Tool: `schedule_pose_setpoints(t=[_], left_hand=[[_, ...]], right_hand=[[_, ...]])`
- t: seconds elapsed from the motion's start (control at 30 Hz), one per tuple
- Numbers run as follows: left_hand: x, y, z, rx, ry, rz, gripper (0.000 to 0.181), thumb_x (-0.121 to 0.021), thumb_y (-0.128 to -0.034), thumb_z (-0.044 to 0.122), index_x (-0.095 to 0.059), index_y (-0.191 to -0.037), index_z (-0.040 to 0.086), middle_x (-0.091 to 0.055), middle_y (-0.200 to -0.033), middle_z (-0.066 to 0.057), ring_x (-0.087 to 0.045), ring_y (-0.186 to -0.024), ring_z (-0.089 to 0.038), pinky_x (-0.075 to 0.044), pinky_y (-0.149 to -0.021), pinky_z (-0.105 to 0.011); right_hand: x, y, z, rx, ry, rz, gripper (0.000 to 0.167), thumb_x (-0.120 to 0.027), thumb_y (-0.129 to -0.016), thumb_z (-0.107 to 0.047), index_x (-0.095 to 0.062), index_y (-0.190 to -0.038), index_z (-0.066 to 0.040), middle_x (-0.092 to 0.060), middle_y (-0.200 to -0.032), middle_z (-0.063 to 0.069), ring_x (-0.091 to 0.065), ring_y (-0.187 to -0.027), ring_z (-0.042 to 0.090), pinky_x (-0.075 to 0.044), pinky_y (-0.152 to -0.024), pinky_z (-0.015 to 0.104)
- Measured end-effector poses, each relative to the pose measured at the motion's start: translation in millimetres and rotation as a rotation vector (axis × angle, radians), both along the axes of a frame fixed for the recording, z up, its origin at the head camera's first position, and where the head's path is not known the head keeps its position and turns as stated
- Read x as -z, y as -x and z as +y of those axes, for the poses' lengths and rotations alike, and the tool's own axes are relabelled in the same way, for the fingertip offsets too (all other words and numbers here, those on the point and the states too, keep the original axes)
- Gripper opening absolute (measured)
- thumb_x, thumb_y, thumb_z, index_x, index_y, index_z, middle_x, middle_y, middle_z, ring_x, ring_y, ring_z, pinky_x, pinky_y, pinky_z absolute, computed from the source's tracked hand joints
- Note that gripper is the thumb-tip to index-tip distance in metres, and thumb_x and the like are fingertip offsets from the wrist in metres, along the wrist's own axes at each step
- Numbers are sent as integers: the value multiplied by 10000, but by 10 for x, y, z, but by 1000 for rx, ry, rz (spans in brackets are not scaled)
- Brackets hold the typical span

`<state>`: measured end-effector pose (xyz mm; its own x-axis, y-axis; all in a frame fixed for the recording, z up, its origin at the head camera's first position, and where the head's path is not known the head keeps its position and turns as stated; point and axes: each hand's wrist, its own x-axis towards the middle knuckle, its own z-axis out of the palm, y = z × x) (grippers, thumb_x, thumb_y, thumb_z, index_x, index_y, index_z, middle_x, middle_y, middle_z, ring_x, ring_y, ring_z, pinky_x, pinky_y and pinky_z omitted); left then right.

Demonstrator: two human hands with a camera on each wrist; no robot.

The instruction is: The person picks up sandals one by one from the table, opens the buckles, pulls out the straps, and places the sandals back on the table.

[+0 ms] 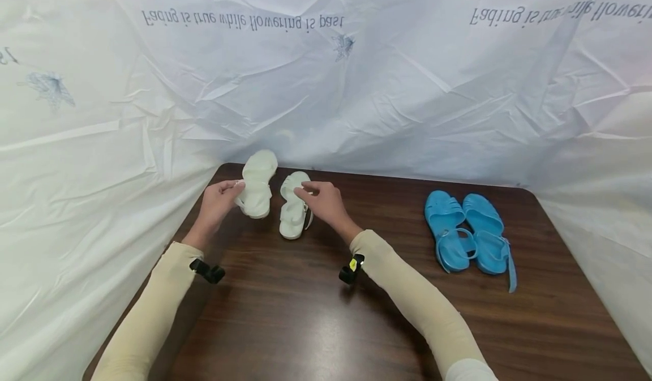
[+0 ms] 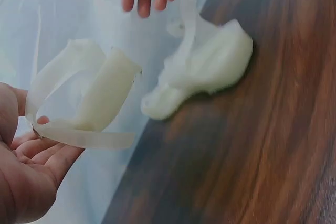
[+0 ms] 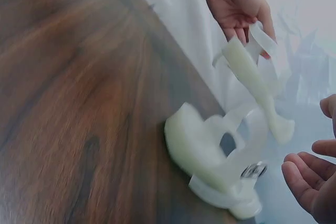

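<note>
My left hand (image 1: 216,202) pinches the strap of a white sandal (image 1: 258,197) near the table's far left corner. The left wrist view shows this sandal (image 2: 107,93) raised off the table, with its loose strap hanging across my fingers. Its mate, another white sandal (image 1: 292,219), stands upright on the table just to the right, with a buckle (image 3: 253,170) on its strap. Beside that second sandal hovers my right hand (image 1: 327,204), fingers relaxed and slightly bent. In the right wrist view a gap shows between these fingers and the sandal.
A pair of blue sandals, one left (image 1: 453,251) and one right (image 1: 490,253), sits on the right side of the dark wooden table (image 1: 285,307). White printed sheeting (image 1: 356,103) hangs behind the table and at both sides.
</note>
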<state>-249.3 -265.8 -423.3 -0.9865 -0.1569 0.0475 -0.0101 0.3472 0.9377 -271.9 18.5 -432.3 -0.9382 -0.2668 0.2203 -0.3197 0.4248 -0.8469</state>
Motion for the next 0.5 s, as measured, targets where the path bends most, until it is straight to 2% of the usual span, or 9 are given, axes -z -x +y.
schedule_pose_setpoints(t=[0.17,0.37,0.5], left_hand=[[-103,-48,161,19,-58,27,546,-639,-1019,366,-607,-1360,-59,-647,-1291,-277,-656,-907,-12,-560,-735,-185],[-185,-152,442,63,-136,49,499,-644,-1021,312,-609,-1354,-59,-654,-1261,-303,-681,-868,-40,-568,-705,-209],[-196,-230,594,84,-131,76,487,-649,-1019,327,-628,-1338,-40,-680,-1217,-292,-691,-839,-59,-560,-682,-218]], right_hand=[[-112,-66,-40,-28,37,-11,486,-652,-987,-485,-695,-1331,-146,-697,-1302,42,-694,-1090,201,-574,-858,367],[-202,-155,-71,-68,107,-81,550,-656,-976,-506,-665,-1367,-119,-682,-1325,68,-739,-999,201,-595,-805,340],[-240,-238,-57,-54,117,-126,581,-658,-957,-556,-672,-1360,-138,-683,-1323,56,-747,-958,179,-596,-800,333]])
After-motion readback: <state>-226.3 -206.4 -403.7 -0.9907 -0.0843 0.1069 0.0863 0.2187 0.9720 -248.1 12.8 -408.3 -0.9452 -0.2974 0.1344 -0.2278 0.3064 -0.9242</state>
